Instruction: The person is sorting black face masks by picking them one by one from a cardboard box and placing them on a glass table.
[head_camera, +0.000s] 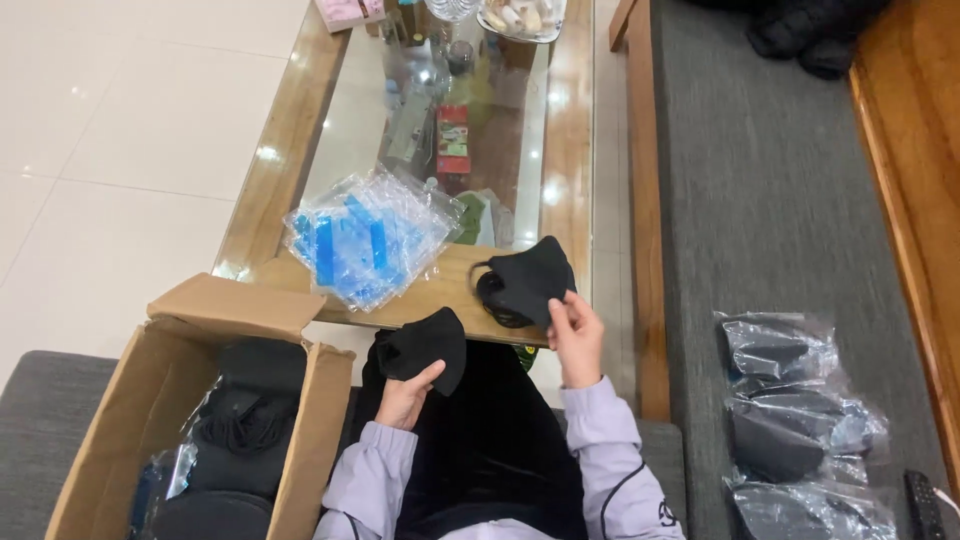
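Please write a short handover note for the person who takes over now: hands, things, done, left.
Left hand: holds one folded black mask over the lap.
Right hand: fingers pinch another black mask at the table edge.
Empty clear bags lie on the table.
Cardboard box, left, holds loose black masks.
Done: bagged masks on the grey seat, right.
Left: both held masks unbagged.

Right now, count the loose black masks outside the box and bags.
2. One black mask is in the left hand over the lap; the other black mask lies on the table edge, pinched by the right hand. More may be hidden.
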